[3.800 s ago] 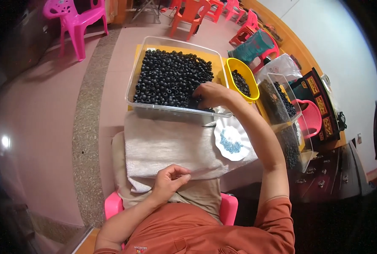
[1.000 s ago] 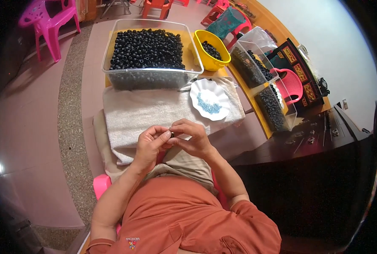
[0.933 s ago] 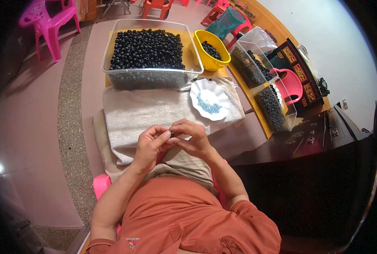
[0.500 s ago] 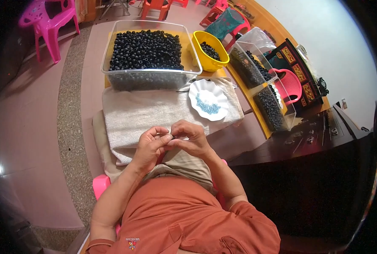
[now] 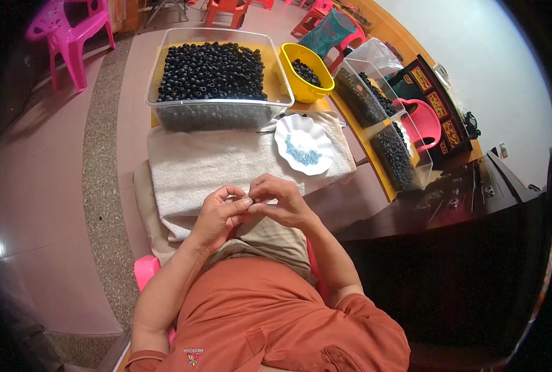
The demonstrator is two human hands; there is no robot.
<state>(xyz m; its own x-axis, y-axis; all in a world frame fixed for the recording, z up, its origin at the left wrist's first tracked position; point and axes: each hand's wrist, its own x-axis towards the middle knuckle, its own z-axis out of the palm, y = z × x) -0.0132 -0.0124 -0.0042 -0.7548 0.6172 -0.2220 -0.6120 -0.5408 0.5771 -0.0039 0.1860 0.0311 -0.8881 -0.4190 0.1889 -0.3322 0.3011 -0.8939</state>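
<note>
My left hand [image 5: 219, 212] and my right hand [image 5: 280, 201] meet above my lap, just in front of the towel's near edge. Both are closed, fingertips pinching a small dark piece [image 5: 253, 200] between them. Fingers cover most of that piece, so its shape cannot be made out. Beyond the hands, a white scalloped plate [image 5: 286, 127] holds a heap of small clear bluish pieces. Behind it stands a clear plastic bin [image 5: 220, 118] filled with small black hollow ring-like parts. A yellow basin [image 5: 313, 95] to its right has more black parts inside.
A pale towel [image 5: 195, 167] covers the near part of the work surface. To the right, clear boxes [image 5: 395, 158] of black parts stand on a yellow board. Pink chairs [image 5: 80, 37] are at the far left and right [image 5: 421, 121]; a dark glossy surface [image 5: 437, 211] lies at right.
The hands stay pinched together with only a slight shift of the fingers. My right forearm has moved a little. The whole view has shifted slightly.
</note>
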